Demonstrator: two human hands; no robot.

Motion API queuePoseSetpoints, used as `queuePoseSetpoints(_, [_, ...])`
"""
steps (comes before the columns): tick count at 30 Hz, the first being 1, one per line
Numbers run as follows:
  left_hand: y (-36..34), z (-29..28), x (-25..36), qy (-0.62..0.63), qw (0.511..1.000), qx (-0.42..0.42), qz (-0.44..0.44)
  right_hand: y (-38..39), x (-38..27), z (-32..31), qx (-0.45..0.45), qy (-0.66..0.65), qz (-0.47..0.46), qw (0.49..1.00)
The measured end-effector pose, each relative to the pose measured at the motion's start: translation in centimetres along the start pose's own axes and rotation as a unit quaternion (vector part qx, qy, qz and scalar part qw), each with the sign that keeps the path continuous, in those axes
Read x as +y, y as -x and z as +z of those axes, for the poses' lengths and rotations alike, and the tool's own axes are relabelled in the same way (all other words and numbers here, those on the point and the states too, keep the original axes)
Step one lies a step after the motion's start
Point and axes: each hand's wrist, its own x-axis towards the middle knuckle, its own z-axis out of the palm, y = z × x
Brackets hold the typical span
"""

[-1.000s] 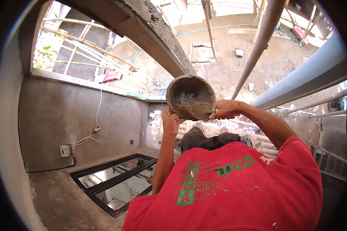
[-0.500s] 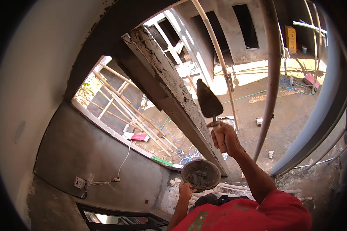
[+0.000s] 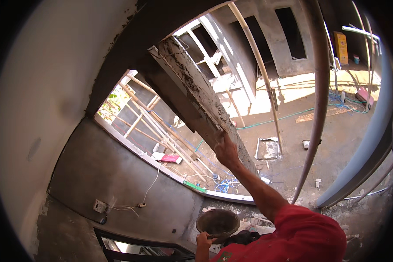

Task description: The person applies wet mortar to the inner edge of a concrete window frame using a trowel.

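Observation:
My left hand (image 3: 203, 241) grips the near rim of a round, dark mortar bowl (image 3: 217, 222) at the bottom centre, below the pillar. Its inside is shadowed, so how much it holds is hard to tell. With the right arm stretched forward, my right hand (image 3: 226, 149) is closed against the lower part of a rough, mortar-covered pillar (image 3: 201, 97). The pointed trowel that showed in this hand a moment ago is barely distinguishable from the pillar now. A smooth board-like strip (image 3: 172, 94) runs along the pillar's left side.
Bamboo poles (image 3: 262, 70) stand beyond the pillar, with a thicker pole (image 3: 315, 94) nearer on the right. More bamboo (image 3: 153, 124) leans outside the opening at left. A grey wall (image 3: 126, 166) carries a socket box (image 3: 100, 206) with loose cables. A pale curved column (image 3: 362, 144) rises at right.
My right hand has swung left and down, bringing the raised trowel against the pillar. The bowl in my left hand has moved slightly lower and left. The view has shifted a little.

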Motion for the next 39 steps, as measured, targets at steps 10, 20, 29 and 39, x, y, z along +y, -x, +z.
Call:
queuePoseSetpoints(10, [0.8, 1.2, -1.6, 0.081, 0.997, -0.006, -0.018, -0.1, -5.2, -6.5, -0.105, -0.146, 0.211, 0.961])
queuePoseSetpoints(20, [-1.7, 0.9, 0.4, 0.042, 0.996, -0.064, -0.055, -7.5, -2.1, -2.0, -0.161, -0.07, 0.172, 0.969])
queuePoseSetpoints(29, [-0.1, 0.4, -1.7, 0.063, 0.993, -0.081, -0.059, -4.8, -10.9, -1.8, -0.122, -0.337, 0.385, 0.85])
queuePoseSetpoints(39, [4.4, 2.8, -5.7, 0.007, 0.993, 0.1, 0.058, -9.1, -12.5, -4.3, -0.245, -0.033, 0.224, 0.943])
